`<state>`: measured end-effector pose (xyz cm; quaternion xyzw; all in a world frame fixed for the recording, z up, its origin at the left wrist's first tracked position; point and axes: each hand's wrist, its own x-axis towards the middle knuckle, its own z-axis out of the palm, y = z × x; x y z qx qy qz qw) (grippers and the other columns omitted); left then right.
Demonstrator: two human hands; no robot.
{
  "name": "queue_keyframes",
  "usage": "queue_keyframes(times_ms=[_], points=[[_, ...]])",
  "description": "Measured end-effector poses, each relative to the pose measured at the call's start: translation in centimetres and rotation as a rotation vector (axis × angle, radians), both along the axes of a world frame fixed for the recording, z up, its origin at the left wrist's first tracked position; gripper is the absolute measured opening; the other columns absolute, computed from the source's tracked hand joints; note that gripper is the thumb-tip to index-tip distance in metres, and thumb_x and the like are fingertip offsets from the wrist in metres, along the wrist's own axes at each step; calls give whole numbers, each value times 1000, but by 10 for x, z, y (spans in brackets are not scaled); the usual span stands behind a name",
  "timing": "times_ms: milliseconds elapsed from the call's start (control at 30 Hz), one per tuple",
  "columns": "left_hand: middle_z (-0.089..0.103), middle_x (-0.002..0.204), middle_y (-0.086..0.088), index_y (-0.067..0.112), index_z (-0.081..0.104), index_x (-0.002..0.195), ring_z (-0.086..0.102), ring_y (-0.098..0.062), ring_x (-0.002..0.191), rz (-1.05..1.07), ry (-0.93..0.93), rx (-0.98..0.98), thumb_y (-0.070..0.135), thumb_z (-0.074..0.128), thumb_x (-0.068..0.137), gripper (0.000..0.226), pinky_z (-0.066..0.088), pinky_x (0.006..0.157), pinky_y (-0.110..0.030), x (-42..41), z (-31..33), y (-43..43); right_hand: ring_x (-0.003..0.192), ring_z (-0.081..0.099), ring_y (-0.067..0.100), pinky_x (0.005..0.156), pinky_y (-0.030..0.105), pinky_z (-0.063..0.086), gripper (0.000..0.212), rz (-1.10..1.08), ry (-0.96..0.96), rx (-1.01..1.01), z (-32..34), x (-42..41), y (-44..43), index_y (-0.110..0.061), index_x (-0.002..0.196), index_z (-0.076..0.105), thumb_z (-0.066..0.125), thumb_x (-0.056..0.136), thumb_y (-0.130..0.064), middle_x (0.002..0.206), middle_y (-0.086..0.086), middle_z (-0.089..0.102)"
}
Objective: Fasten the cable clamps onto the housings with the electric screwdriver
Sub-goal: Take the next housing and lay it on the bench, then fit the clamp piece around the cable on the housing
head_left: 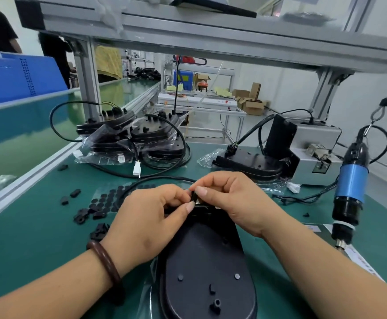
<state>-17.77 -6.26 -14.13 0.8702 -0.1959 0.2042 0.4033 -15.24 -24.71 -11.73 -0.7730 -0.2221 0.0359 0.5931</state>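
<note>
Both hands, left hand [146, 217] and right hand [231, 201], pinch what appears a cable clamp [195, 197] in their fingers at the housing [201, 261] far end; electric screwdriver [349, 187] hangs right of the housing.

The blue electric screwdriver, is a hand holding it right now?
No, the electric screwdriver hangs free on the right, while the left hand and right hand both pinch a black cable clamp.

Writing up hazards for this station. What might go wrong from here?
The small cable clamp, pinched by the left hand and right hand over the housing, might slip or seat crooked. The electric screwdriver hangs close on the right; a careless reach could knock it swinging.
</note>
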Motion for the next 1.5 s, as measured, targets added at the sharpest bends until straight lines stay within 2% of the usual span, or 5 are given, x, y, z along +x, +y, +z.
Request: queue_keyframes(times_ms=[167, 400, 567, 1400, 1500], points=[[69, 78, 21, 34, 69, 87, 66, -6, 73, -17, -7, 20, 44, 59, 79, 16, 54, 72, -34, 0, 0, 0, 61, 49, 9, 61, 26, 42, 15, -138, -164, -216, 5, -2, 7, -13, 75, 73, 75, 82, -27, 67, 11, 65], [68, 87, 31, 38, 69, 93, 63, 12, 85, -55, 16, 50, 29, 72, 80, 15, 47, 81, -13, 1, 0, 7, 55, 54, -5, 59, 7, 40, 11, -114, -38, -41, 2, 1, 0, -19, 87, 74, 69, 87, -10, 61, -14, 66], [69, 80, 27, 35, 69, 88, 64, 8, 81, -53, 5, 60, 32, 71, 80, 8, 48, 77, -15, 3, 1, 7, 66, 59, 10, 62, 19, 45, 10, -152, 9, 4, -2, 5, 1, -18, 74, 72, 75, 82, -12, 83, 16, 73], [69, 77, 23, 35, 69, 82, 65, 2, 77, -69, 23, -7, 27, 73, 80, 10, 52, 77, -25, 4, -2, 6, 57, 56, 1, 58, 11, 43, 15, -34, -30, -25, 1, 7, 3, -13, 76, 68, 67, 87, -3, 65, -5, 67], [69, 77, 23, 35, 69, 82, 65, 1, 76, -61, 15, -11, 28, 72, 80, 8, 51, 74, -24, 5, -3, 6, 64, 55, 8, 65, 24, 47, 14, -26, -142, -170, 5, 4, 2, -16, 78, 69, 68, 87, -6, 70, 9, 68]])
